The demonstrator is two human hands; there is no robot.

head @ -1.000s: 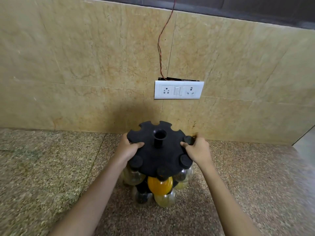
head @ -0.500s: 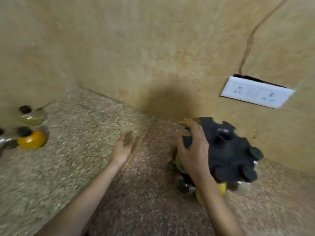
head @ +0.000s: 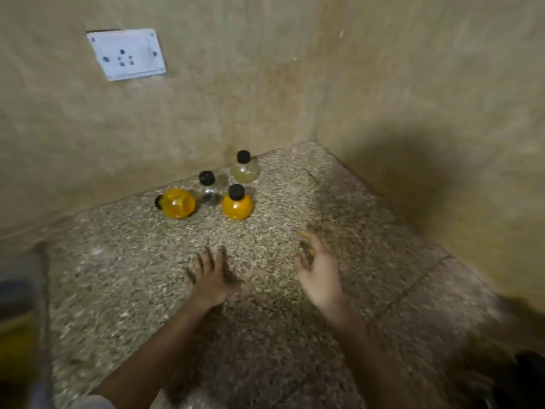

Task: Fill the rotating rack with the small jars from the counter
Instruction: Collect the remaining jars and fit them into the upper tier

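Several small round jars with black caps stand in the far corner of the speckled counter (head: 124, 290). An orange jar (head: 237, 205) stands upright, and another orange jar (head: 177, 203) lies on its side. A clear jar (head: 210, 192) and a pale yellowish jar (head: 244, 171) stand behind them. My left hand (head: 213, 278) hovers over the counter with fingers spread, well short of the jars. My right hand (head: 320, 271) is beside it, fingers apart and holding nothing. A dark blurred edge at the bottom right corner may be the black rotating rack (head: 528, 379).
Tiled beige walls meet in a corner behind the jars. A white wall socket (head: 126, 54) sits on the left wall. The counter's left edge runs down the left side, with blurred dark and yellow shapes (head: 17, 320) below it.
My view has swung left from the rack to the corner jars. Both hands have let go of the rack and now reach out over the counter toward the jars.
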